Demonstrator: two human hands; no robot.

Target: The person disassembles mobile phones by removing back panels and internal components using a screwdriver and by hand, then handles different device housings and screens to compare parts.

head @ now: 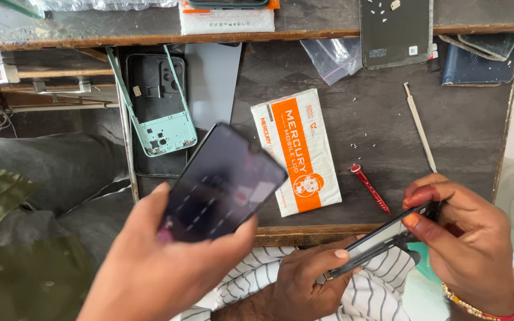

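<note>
Two hands hold one thin black phone panel (pixel 382 238) edge-on, below and right of the orange and white paper packet (pixel 295 151) that lies on the dark wooden counter (pixel 477 131). The left hand (pixel 307 279) has its grip clenched on the panel's lower end. The right hand (pixel 471 238) pinches the upper end between thumb and fingertips.

Just right of the packet lies a red-handled screwdriver (pixel 370 189), and left of the packet a mint-green plastic phone frame (pixel 159 113) rests stripped. Judging from that, the taking-apart is well along, with the panel not yet set down.

Below and left of the packet a third hand (pixel 168 267), probably another person's though blur makes it hard to say, grasps a dark glossy smartphone (pixel 221 181)
</note>
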